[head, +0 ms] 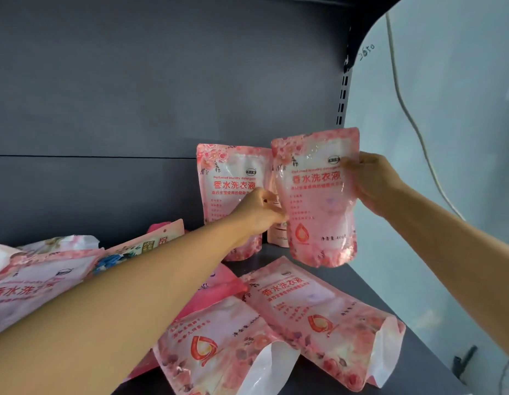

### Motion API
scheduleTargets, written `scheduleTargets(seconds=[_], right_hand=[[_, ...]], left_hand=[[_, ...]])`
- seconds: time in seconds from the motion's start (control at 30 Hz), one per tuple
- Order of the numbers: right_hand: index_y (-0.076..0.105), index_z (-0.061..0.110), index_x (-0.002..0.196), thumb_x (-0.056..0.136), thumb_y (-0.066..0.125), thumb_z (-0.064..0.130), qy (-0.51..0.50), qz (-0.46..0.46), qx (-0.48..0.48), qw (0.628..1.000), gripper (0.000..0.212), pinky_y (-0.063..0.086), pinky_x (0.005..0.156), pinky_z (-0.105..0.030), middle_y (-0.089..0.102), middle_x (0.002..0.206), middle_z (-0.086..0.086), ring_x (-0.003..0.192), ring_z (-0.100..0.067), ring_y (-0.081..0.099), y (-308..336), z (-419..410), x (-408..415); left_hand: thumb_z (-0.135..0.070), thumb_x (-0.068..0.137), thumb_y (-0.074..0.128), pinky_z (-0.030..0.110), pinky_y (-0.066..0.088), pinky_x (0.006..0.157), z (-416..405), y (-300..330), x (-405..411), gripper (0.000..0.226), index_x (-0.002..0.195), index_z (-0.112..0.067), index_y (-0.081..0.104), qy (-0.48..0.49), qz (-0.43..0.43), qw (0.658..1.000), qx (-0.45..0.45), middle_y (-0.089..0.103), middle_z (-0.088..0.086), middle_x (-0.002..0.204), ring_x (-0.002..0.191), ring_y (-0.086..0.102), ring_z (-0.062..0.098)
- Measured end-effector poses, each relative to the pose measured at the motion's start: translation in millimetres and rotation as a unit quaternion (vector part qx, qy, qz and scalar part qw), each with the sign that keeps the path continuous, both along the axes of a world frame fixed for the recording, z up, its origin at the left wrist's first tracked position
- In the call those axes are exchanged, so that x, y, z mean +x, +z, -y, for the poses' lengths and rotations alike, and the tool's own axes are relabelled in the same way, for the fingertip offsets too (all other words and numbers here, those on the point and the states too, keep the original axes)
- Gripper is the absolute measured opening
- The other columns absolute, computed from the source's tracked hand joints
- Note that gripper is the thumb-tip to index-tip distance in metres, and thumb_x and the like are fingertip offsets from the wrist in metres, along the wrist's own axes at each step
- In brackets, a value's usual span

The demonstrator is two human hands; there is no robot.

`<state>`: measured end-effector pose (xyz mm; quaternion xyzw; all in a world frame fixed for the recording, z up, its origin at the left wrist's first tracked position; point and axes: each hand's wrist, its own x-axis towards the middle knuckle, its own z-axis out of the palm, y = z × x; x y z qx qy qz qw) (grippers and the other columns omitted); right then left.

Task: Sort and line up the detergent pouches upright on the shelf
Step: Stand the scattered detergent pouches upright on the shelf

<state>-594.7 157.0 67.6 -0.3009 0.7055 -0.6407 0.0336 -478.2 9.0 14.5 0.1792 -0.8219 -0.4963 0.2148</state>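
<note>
The person has a pink detergent pouch (319,201) lifted off the shelf (370,283) at right of centre in the frame, its base hanging just above the boards. The right hand (373,186) grips the pouch's upper right edge, thumb across the front. The left hand (262,212) reaches in at the pouch's lower left edge with fingers curled; whether it pinches that edge or the smaller pack (277,232) half hidden behind, I cannot tell.

These pouches look soft and liquid-filled, so I would judge them fairly heavy for their size, slumping at the belly and a bit slick on the glossy film. The stiff sealed top and side seams seem the best places to hold, with the gusseted base set down flat so it stands.

One standing pouch (227,189) is already upright against the back panel (133,95), just left of the held one. Low in the frame, two flat pouches (319,312) (213,346) lie on their backs, a darker pink pack (219,283) tucked under them. At the left edge another flat pouch (33,283) and a differently printed pack (142,246) lie in a heap. The flat ones crowd the front of the shelf, where the row would likely continue.
</note>
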Motion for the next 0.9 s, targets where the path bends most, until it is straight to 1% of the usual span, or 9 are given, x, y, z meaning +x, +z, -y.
scheduleTargets(seconds=[0.07, 0.2, 0.3, 0.43, 0.53, 0.63, 0.7, 0.77, 0.9], right_hand=[[0.063, 0.008, 0.087, 0.097, 0.043, 0.004, 0.012, 0.015, -0.026, 0.999, 0.023, 0.052, 0.091, -0.049, 0.067, 0.106, -0.017, 0.096, -0.033, 0.066, -3, 6, -6], [0.063, 0.007, 0.093, 0.098, 0.041, 0.006, 0.039, 0.030, -0.048, 0.998, 0.023, 0.052, 0.090, -0.046, 0.068, 0.106, -0.016, 0.096, -0.030, 0.067, -19, 14, -15], [0.064, 0.007, 0.093, 0.099, 0.040, 0.007, 0.042, 0.044, -0.064, 0.996, 0.024, 0.052, 0.090, -0.047, 0.069, 0.102, -0.013, 0.095, -0.029, 0.068, -34, 13, -25], [0.063, 0.008, 0.096, 0.100, 0.039, 0.010, 0.058, 0.074, -0.092, 0.991, 0.024, 0.053, 0.090, -0.047, 0.069, 0.103, -0.011, 0.095, -0.026, 0.067, -45, 5, -32], [0.063, 0.014, 0.095, 0.100, 0.038, 0.009, 0.048, 0.027, -0.034, 0.998, 0.026, 0.052, 0.092, -0.045, 0.069, 0.100, -0.003, 0.095, -0.022, 0.067, -42, 0, -30], [0.053, 0.011, 0.118, 0.099, 0.040, 0.009, 0.019, -0.027, 0.056, 0.998, 0.023, 0.051, 0.092, -0.042, 0.065, 0.111, -0.003, 0.108, -0.026, 0.062, -41, -4, -22], [0.036, 0.010, 0.134, 0.097, 0.049, 0.016, -0.048, -0.053, 0.119, 0.990, 0.039, 0.050, 0.088, -0.038, 0.057, 0.126, -0.007, 0.114, -0.027, 0.057, -42, -10, -13], [0.028, 0.012, 0.138, 0.093, 0.057, 0.022, -0.115, -0.096, 0.153, 0.977, 0.055, 0.048, 0.087, -0.038, 0.050, 0.133, -0.009, 0.112, -0.026, 0.054, -42, -21, 2], [0.049, 0.013, 0.121, 0.089, 0.062, 0.024, -0.097, -0.191, 0.242, 0.947, 0.035, 0.040, 0.070, -0.023, 0.055, 0.111, -0.003, 0.091, -0.017, 0.051, -45, -39, 32]], left_hand=[[-0.009, 0.084, 0.069, 0.027, 0.046, 0.086, -5, -1, -14, 0.048, 0.126, -0.010, 0.046, 0.000, -0.003, 1.000, 0.016, 0.061, 0.003, 0.120, 0.111, 0.058, 0.019], [-0.014, 0.087, 0.066, 0.036, 0.050, 0.094, -5, -7, -35, 0.033, 0.117, -0.007, 0.055, 0.060, -0.026, 0.997, 0.032, 0.062, 0.009, 0.121, 0.112, 0.059, 0.025], [-0.013, 0.087, 0.065, 0.032, 0.051, 0.087, -2, -16, -44, 0.028, 0.113, -0.007, 0.056, 0.063, -0.026, 0.998, 0.012, 0.063, 0.009, 0.118, 0.110, 0.061, 0.025], [-0.012, 0.090, 0.062, 0.034, 0.051, 0.091, -3, -21, -49, 0.028, 0.116, -0.007, 0.057, 0.058, -0.032, 0.997, -0.040, 0.065, 0.009, 0.119, 0.109, 0.061, 0.023], [-0.011, 0.089, 0.063, 0.040, 0.051, 0.094, 0, -17, -46, 0.030, 0.118, -0.009, 0.056, 0.049, -0.005, 0.997, -0.055, 0.064, 0.007, 0.120, 0.110, 0.060, 0.023], [-0.011, 0.086, 0.065, 0.039, 0.048, 0.098, 2, -14, -36, 0.046, 0.129, -0.007, 0.048, 0.028, 0.067, 0.992, -0.099, 0.060, 0.007, 0.126, 0.115, 0.057, 0.024], [-0.015, 0.084, 0.068, 0.035, 0.046, 0.099, 3, -15, -25, 0.056, 0.134, -0.010, 0.042, 0.023, 0.111, 0.984, -0.134, 0.060, 0.007, 0.125, 0.113, 0.057, 0.022], [-0.021, 0.083, 0.070, 0.031, 0.046, 0.094, 3, -16, -11, 0.058, 0.133, -0.013, 0.042, 0.012, 0.152, 0.972, -0.178, 0.061, 0.005, 0.121, 0.109, 0.057, 0.020], [-0.034, 0.085, 0.067, 0.029, 0.043, 0.094, 3, -17, 17, 0.061, 0.136, -0.012, 0.042, -0.017, 0.245, 0.937, -0.250, 0.057, 0.006, 0.125, 0.112, 0.054, 0.020]])
